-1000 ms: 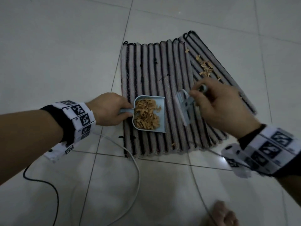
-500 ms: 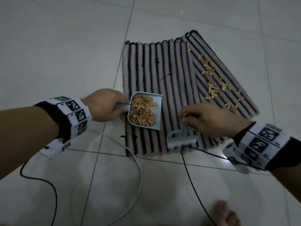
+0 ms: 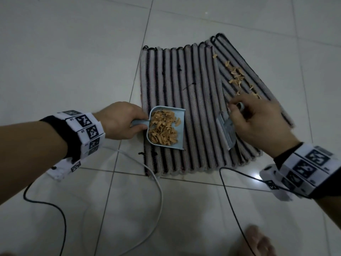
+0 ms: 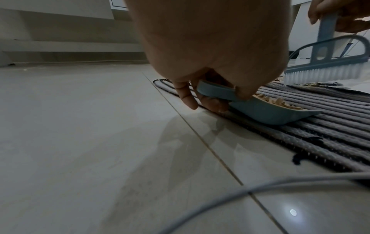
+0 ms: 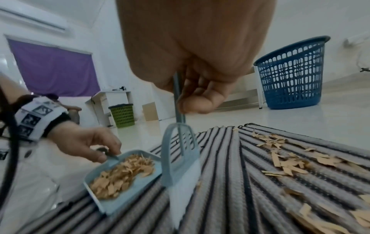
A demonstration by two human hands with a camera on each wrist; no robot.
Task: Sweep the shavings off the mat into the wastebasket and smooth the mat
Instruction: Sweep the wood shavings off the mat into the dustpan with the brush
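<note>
Shavings [image 3: 237, 75] lie scattered on the striped mat [image 3: 186, 89]; left hand [image 3: 120, 121] grips a filled dustpan [image 3: 166, 126]; right hand [image 3: 258, 121] pinches a brush [image 3: 226, 131] handle beside it.

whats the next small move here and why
Probably draw the brush in the right hand across the loose shavings toward the dustpan the left hand holds on the mat. That scatter lies on the folded right part, beyond the brush, away from the open pan edge.
</note>
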